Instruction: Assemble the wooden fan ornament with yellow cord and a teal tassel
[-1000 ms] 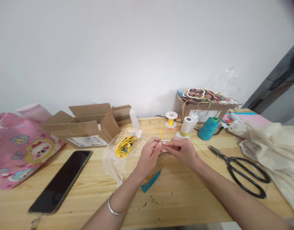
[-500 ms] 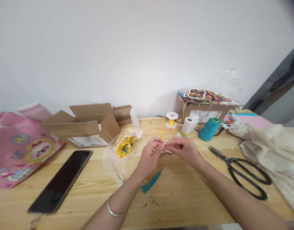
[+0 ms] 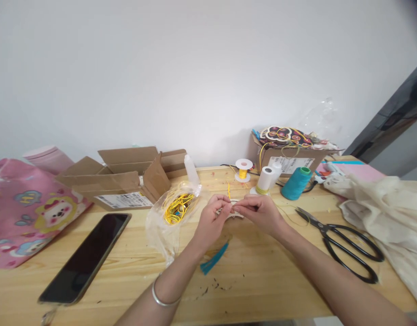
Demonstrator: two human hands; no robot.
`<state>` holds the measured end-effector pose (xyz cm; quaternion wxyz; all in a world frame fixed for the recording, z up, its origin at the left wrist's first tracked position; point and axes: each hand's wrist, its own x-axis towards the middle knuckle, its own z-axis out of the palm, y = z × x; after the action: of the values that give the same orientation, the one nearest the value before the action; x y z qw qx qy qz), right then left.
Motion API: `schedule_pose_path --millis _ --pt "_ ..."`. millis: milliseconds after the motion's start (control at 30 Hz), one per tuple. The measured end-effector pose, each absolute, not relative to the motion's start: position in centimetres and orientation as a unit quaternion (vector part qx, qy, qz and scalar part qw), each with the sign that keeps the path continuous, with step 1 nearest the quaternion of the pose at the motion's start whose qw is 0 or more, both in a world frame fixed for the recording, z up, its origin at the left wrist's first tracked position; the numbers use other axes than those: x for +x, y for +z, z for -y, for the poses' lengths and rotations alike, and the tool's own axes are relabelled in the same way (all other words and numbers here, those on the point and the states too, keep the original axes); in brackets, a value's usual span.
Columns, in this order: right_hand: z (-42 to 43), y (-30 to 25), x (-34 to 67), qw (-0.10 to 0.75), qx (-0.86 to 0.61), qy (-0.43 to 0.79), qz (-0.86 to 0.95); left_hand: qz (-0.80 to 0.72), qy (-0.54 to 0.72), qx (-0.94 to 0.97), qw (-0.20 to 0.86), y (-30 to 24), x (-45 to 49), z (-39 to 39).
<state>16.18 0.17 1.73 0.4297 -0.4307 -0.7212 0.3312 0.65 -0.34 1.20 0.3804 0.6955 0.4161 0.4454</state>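
My left hand and my right hand meet fingertip to fingertip over the middle of the table, both closed in a pinch. What sits between the fingertips is too small and covered to make out. Just behind and below them shows a pale curved piece with small holes, partly hidden by my fingers. A short yellow cord extends from its far side. Nearer to me, a teal tassel lies beside my left wrist, which wears a silver bangle.
Black-handled scissors lie right of my right forearm, near a teal thread cone and a white spool. A plastic bag of yellow cord, an open cardboard box and a phone are on the left.
My fingertips have shifted very slightly against each other, with a small gap now showing between them. Everything else stays where it was.
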Motion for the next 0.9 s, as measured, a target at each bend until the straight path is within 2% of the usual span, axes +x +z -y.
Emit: schedule_pose_path --millis 500,733,900 --pt "-0.1 2.2 16.1 0.431 -0.456 0.339 0.701 -0.43 0.402 0.693 0.416 1.1 0.5 0.1" --pt "-0.9 1.6 16.6 0.377 -0.499 0.285 0.726 -0.479 0.28 0.796 0.244 0.7 -1.1 -0.5" --pt "-1.2 0.6 16.6 0.309 -0.503 0.212 0.779 -0.471 0.24 0.825 0.197 -0.6 -1.1 -0.5"
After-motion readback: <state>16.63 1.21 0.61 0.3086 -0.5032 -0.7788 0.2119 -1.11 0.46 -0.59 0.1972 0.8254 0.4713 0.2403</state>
